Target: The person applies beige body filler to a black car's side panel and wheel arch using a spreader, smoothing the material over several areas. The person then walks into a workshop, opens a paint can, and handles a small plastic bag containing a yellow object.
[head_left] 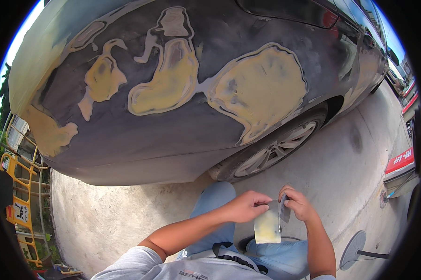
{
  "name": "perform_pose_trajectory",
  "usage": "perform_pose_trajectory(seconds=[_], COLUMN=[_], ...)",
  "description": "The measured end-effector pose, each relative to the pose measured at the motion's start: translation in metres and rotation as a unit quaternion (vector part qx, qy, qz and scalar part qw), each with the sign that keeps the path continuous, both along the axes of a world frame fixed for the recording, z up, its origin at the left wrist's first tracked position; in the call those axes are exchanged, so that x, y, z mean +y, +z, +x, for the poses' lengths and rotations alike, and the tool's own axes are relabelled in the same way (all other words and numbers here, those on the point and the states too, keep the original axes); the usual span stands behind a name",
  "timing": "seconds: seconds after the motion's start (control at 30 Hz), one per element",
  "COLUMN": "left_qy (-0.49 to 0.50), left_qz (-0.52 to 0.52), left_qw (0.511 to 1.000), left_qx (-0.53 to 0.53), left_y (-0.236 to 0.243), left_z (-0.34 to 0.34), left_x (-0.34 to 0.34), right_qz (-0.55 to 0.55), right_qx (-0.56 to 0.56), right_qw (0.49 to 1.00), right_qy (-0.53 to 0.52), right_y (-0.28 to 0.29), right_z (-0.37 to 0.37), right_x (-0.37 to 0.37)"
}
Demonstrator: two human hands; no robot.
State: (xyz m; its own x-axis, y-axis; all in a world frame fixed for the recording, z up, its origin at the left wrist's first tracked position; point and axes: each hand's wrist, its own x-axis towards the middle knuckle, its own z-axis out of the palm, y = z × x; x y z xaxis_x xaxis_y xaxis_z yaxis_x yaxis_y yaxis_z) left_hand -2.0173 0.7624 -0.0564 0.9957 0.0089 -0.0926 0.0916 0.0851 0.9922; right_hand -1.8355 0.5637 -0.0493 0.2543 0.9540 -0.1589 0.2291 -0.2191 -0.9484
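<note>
Hands, two, yours, held low over your jean-clad legs (216,198). Left hand (248,207): thumb and fingers pinch the top edge of a yellow-dusted sheet (267,227), which hangs between your hands. Right hand (299,204): fingers curl and pinch a dark grey flap (285,213) at the sheet's right edge (a fold or a second piece, I cannot tell). Car (164,144), one, beyond your hands: dark panel bearing tan-and-yellow patches (262,84), the largest above a spoked wheel (277,151). Floor (103,214): pale concrete. Yellow barrier (20,211), far left. Round grey disc (353,250) with dark rod (373,254), to your right.
</note>
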Motion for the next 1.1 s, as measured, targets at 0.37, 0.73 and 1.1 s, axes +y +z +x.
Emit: perform_pose_trajectory(seconds=[0.37, 0.73, 1.1], left_qy=[0.310, 0.172, 0.286], left_qz=[-0.051, 0.172, -0.018], left_qw=[0.947, 0.964, 0.958], left_qx=[-0.066, -0.107, -0.033], left_y=[0.013, 0.031, -0.008], left_z=[-0.004, -0.003, 0.004], left_x=[-0.001, -0.005, 0.002], right_qz=[0.243, 0.255, 0.214], right_qx=[0.235, 0.173, 0.224], right_qw=[0.851, 0.852, 0.830], right_qy=[-0.401, -0.424, -0.463], right_y=[0.015, 0.011, 0.011], right_z=[-0.016, -0.056, -0.044], right_x=[-0.011, 0.031, 0.012])
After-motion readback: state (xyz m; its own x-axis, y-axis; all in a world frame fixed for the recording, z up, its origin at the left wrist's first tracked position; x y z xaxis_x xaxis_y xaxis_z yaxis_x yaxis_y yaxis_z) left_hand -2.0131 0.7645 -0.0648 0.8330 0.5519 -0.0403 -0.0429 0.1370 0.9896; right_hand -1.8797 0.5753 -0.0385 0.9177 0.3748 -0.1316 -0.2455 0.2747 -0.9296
